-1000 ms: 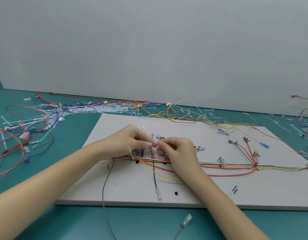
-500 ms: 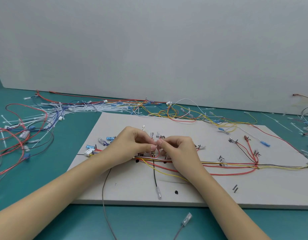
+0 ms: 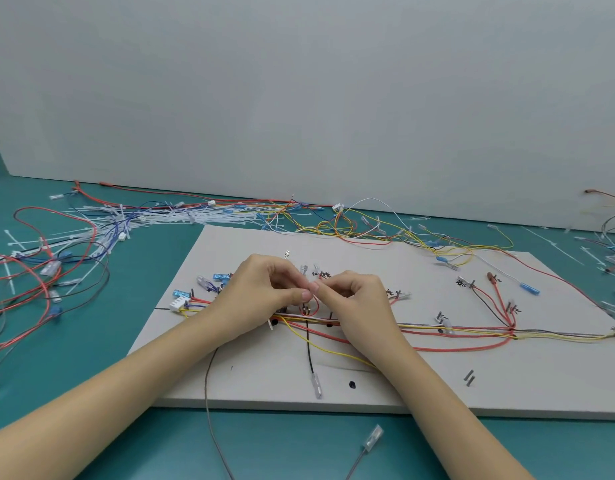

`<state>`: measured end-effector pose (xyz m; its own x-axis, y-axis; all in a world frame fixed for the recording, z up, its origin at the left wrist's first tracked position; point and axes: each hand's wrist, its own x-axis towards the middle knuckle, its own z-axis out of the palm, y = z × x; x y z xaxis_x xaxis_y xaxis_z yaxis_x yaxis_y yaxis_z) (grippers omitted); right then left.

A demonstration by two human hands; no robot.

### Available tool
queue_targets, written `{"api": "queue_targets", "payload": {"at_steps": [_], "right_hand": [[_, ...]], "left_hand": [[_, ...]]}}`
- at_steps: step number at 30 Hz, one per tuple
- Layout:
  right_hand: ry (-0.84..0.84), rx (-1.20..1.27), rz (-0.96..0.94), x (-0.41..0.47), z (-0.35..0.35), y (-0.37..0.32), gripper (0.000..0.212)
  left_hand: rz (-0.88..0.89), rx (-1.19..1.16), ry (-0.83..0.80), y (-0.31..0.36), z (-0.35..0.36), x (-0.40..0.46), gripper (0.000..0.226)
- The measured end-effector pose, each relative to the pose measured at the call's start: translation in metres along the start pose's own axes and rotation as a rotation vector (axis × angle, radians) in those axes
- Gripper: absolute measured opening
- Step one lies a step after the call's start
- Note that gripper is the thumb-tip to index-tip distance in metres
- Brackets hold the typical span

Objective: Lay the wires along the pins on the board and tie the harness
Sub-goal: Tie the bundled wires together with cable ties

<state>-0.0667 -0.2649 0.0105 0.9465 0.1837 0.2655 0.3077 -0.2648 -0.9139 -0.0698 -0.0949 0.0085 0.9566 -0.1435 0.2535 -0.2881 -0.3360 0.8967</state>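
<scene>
Head view: the left hand (image 3: 261,292) and right hand (image 3: 354,299) meet fingertip to fingertip, pinching something small, too hidden to name, just above the bundle of red, yellow and white wires (image 3: 465,332) running left-right across the flat grey board (image 3: 420,382).

A teal counter (image 3: 91,341) carries a pale board (image 3: 437,386) near its front edge, right of centre. Loose wires (image 3: 39,282) sprawl at the left edge, and white cable ties (image 3: 167,216) lie heaped along the back edge. A grey wire (image 3: 212,427) trails off the board's front edge.
</scene>
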Motion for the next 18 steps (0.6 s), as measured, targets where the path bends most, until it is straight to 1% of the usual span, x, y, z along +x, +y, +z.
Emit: {"api": "queue_targets", "payload": {"at_steps": [3, 5, 8, 12, 18], "right_hand": [[-0.041, 0.022, -0.005, -0.002, -0.0011, -0.0021, 0.02], [-0.056, 0.019, -0.002, -0.0018, -0.0023, -0.0024, 0.023], [-0.073, 0.017, 0.006, -0.0008, -0.004, -0.0018, 0.02], [-0.076, 0.039, 0.015, -0.0003, -0.0062, -0.0027, 0.014], [-0.076, -0.001, 0.069, 0.0025, -0.0073, -0.0011, 0.012]], "left_hand": [[0.001, 0.01, 0.029, 0.0006, 0.0002, -0.0013, 0.024], [0.006, 0.02, 0.046, 0.0016, 0.0002, -0.0025, 0.031], [0.037, 0.037, 0.057, 0.004, 0.0006, -0.0042, 0.037], [0.084, 0.084, 0.066, 0.0048, 0.0026, -0.0055, 0.036], [0.088, 0.116, 0.041, 0.0039, 0.0026, -0.0053, 0.035]]}}
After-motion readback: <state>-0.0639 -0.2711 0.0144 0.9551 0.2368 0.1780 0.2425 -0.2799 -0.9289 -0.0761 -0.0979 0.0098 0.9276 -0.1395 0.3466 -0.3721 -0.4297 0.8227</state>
